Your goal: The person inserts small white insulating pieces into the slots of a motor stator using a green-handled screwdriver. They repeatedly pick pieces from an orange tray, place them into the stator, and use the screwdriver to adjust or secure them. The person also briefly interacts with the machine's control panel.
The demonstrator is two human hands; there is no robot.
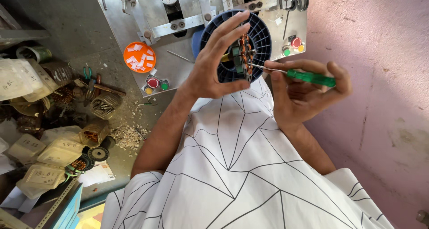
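Left hand (pixel 214 64) held a copper-wound stator (pixel 243 55) before a dark blue spool (pixel 263 37); right hand (pixel 299 88) gripped a green-handled screwdriver (pixel 308 77), tip at the windings. Step: dressing coils; steady, fine tip control needed.

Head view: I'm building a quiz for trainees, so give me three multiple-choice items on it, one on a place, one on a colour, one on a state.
1. Where is the orange dish?
A. on the grey metal machine plate
B. on the person's lap
C. on the pink wall

2. What colour is the screwdriver handle?
A. red
B. green
C. yellow

3. How is the left hand?
A. resting flat on the lap
B. closed in a fist
C. fingers spread around the wound coil part

Key: 1 A, it lies on the plate; 2 B, a clear green handle in the right hand; 3 C, fingers splayed about the part.
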